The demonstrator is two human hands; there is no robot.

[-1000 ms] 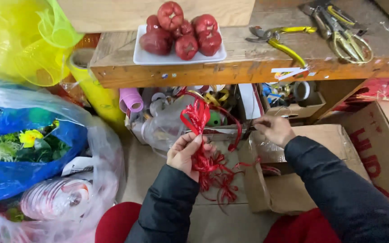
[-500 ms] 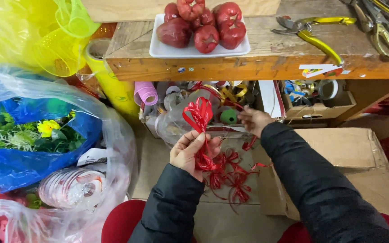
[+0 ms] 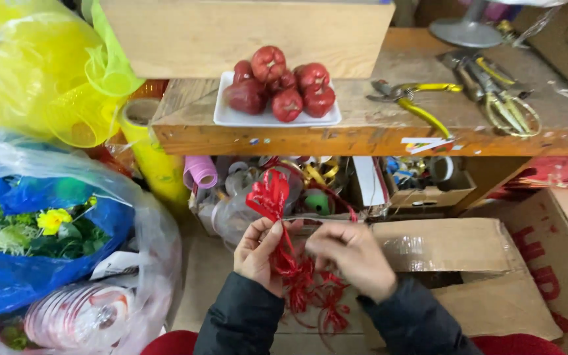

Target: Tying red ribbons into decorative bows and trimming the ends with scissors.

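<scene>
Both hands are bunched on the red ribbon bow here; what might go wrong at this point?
The looped top of the red ribbon bow is pinched only by the left hand, so it may unravel as the right hand works. The loose curled tails below could tangle.

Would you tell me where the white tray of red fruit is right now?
In the head view the white tray sits upper centre on the wooden workbench, left of the yellow-handled pruners and above both hands.
</scene>
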